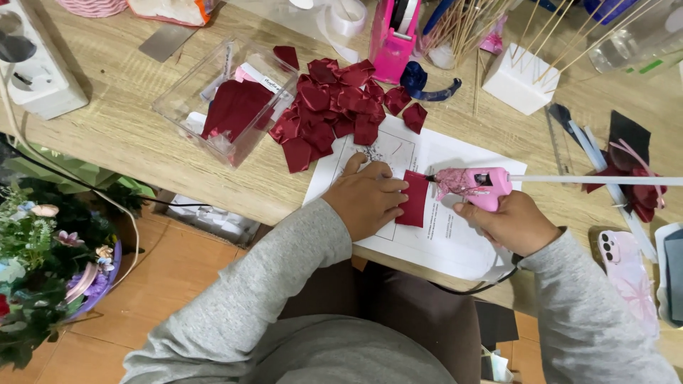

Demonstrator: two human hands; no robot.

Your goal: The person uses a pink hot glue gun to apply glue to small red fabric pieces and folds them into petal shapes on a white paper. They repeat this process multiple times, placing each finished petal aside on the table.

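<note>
My left hand (368, 195) presses flat on a dark red fabric square (414, 198) lying on a white paper sheet (455, 235). A pink glue gun (475, 185) is gripped in my right hand (514, 222); its nozzle touches the upper right corner of the square. A white glue stick (605, 180) juts out of the gun to the right. Behind the sheet lies a heap of dark red fabric pieces (334, 110).
A clear plastic box (224, 99) with more red pieces stands at the left. A pink tape dispenser (393, 39), wooden sticks in a white block (521, 85), a finished red flower (637, 188), a phone (629, 274), a power strip (32, 64) and a flower bouquet (43, 270) surround the spot.
</note>
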